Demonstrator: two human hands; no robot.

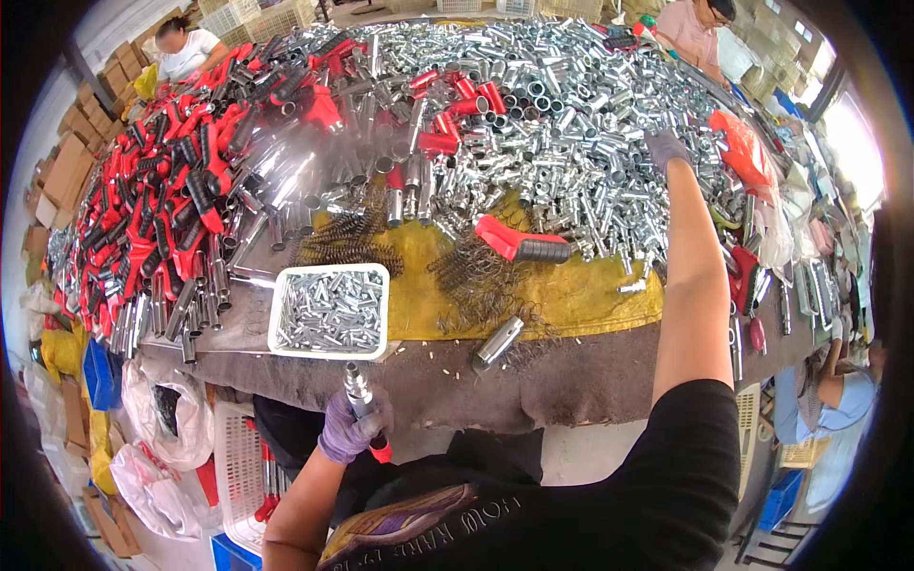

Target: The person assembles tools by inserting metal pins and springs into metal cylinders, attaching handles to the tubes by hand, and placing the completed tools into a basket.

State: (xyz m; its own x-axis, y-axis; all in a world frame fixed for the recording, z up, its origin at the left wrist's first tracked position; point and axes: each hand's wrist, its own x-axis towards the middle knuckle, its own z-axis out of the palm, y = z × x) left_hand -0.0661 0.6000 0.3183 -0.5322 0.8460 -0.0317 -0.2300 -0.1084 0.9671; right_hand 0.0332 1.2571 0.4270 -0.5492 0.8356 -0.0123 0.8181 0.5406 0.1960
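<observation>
At the far left, a heap of red-and-black handles (157, 214) covers the left end of the table (533, 385), with cardboard boxes (67, 171) stacked beyond it and white plastic bags (157, 428) slumped on the floor below. Just right of the handles lies a bundle of long chrome tubes (205, 285), and beside them a white rectangular tray (330, 310) filled with small silver fittings sits at the table's near edge.

Below that tray, the left hand (352, 428), in a purple glove, is held off the table in front of the person's body. Its fingers (335, 440) are curled tight around a metal tube assembly (362, 400), which stands nearly upright with its silver end up and a bit of red showing under the fist.

Further right, black coil springs (347, 243) lie on a yellow cloth (571, 295), along with one red handle with a black grip (519, 246) and a single chrome tube (498, 343) near the table's edge. Behind them a broad heap of short chrome tube pieces (571, 114) fills the middle and far side.

The right hand (665, 147), also in a purple glove, is stretched far out over that heap, resting on the tube pieces; whether its fingers are spread or closed around one cannot be told. Two other people sit at the far side of the table.
</observation>
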